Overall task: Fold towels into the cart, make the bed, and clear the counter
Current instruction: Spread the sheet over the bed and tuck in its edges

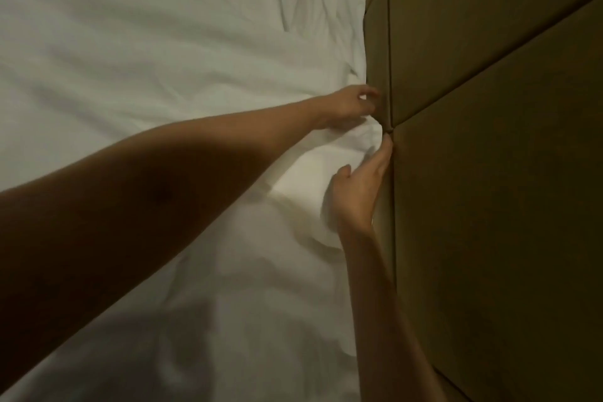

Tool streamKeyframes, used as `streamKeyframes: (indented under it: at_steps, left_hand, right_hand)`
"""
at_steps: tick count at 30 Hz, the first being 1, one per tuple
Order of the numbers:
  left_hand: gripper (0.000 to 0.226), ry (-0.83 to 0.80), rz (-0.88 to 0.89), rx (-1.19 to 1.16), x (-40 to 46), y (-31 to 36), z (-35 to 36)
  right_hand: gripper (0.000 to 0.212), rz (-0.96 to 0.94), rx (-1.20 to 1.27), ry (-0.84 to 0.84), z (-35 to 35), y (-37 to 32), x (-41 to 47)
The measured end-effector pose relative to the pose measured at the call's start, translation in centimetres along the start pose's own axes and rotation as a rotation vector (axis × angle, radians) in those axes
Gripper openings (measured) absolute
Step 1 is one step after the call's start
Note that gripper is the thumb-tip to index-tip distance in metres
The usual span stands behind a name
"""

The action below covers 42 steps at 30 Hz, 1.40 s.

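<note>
Your left arm (130, 206) reaches across the white sheet (146, 59). Your left hand (346, 106) has curled fingers pinching the sheet's bunched edge by the brown padded headboard (489, 140). Your right hand (359, 192) has straight fingers pressing the sheet against the headboard.

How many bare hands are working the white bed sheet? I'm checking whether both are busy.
2. The left hand sits at the white bed sheet edge by the brown padded headboard; the right hand is just below it.
</note>
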<state>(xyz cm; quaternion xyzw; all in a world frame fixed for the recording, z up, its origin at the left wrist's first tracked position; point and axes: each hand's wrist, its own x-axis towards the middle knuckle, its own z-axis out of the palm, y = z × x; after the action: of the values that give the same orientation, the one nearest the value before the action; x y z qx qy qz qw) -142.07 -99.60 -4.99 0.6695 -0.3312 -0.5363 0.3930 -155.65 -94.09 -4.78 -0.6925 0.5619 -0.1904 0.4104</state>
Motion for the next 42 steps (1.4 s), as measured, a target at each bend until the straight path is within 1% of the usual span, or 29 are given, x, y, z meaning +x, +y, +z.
streamKeyframes:
  at_steps: [1,2,3,4,5,6,7,8,9,11,12,14,18,21,24,29,33,35,36,40,42]
  left_hand:
    - [0.042,-0.004,0.039,0.174,-0.1,-1.1,0.1]
    - [0.042,0.055,0.108,0.288,-0.4,-2.1,0.2]
    - [0.040,0.151,0.169,0.347,-0.8,-2.8,0.1]
    - [0.038,0.266,0.220,0.416,-1.2,-3.6,-0.2]
    - [0.035,0.387,0.258,0.532,-1.6,-4.5,-0.8]
    - [0.034,0.465,0.273,0.691,-1.9,-5.6,-1.6]
    - [0.035,0.477,0.262,0.853,-2.1,-6.8,-2.2]
    - [0.038,0.420,0.224,0.995,-2.6,-7.8,-2.7]
    - [0.042,0.318,0.167,1.098,-2.9,-8.8,-3.1]
    - [0.051,0.130,0.066,1.183,-3.1,-9.9,-3.4]
    - [0.053,0.074,0.048,1.185,-3.0,-10.1,-3.4]
    - [0.054,0.033,0.058,1.127,-3.2,-9.5,-3.7]
    - [0.052,0.125,0.129,0.989,-6.1,-9.1,-4.3]
    - [0.054,0.184,0.150,1.009,-9.8,-10.6,-4.6]
    - [0.055,0.172,0.115,1.019,-13.6,-12.2,-4.7]
    - [0.054,0.159,0.113,0.918,-23.3,-15.8,-5.8]
    - [0.052,0.223,0.052,0.883,-33.6,-20.1,-8.4]
    - [0.051,0.283,0.010,0.841,-38.5,-22.3,-9.9]
    - [0.051,0.318,-0.010,0.817,-40.8,-23.4,-10.7]
    - [0.051,0.439,-0.108,0.700,-49.5,-28.5,-13.2]
    - [0.052,0.491,-0.165,0.667,-54.1,-31.8,-14.3]
  right_hand:
    - [0.061,-0.056,-0.087,-0.019,0.4,0.3,-0.4]
    - [0.058,-0.120,-0.162,-0.030,0.8,0.7,-0.8]
    - [0.055,-0.188,-0.212,-0.057,1.4,1.4,-0.9]
    - [0.055,-0.233,-0.255,-0.128,2.1,2.2,-1.0]
    - [0.057,-0.255,-0.324,-0.224,2.7,3.0,-1.0]
    - [0.056,-0.260,-0.413,-0.310,3.2,4.0,-0.8]
    - [0.054,-0.251,-0.496,-0.379,3.5,4.9,-0.5]
    - [0.052,-0.233,-0.554,-0.419,3.7,5.7,-0.1]
    - [0.052,-0.222,-0.593,-0.430,3.8,6.4,0.3]
    - [0.053,-0.245,-0.643,-0.403,3.7,7.6,1.0]
    - [0.055,-0.258,-0.654,-0.394,3.6,7.9,1.2]
    - [0.056,-0.248,-0.644,-0.401,3.4,8.1,1.4]
    - [0.054,-0.122,-0.536,-0.424,2.8,6.6,-0.4]
    - [0.054,-0.146,-0.562,-0.413,2.3,5.4,-3.7]
    - [0.053,-0.155,-0.567,-0.439,2.7,4.6,-7.8]
    - [0.053,-0.185,-0.608,-0.457,4.3,3.4,-16.7]
    - [0.053,-0.198,-0.569,-0.459,5.8,2.5,-24.7]
    - [0.054,-0.212,-0.580,-0.469,7.3,2.3,-28.4]
    - [0.055,-0.225,-0.597,-0.485,8.3,2.2,-30.2]
    - [0.076,-0.290,-0.634,-0.552,13.4,1.3,-37.7]
    - [0.094,-0.333,-0.629,-0.574,16.1,0.8,-41.9]
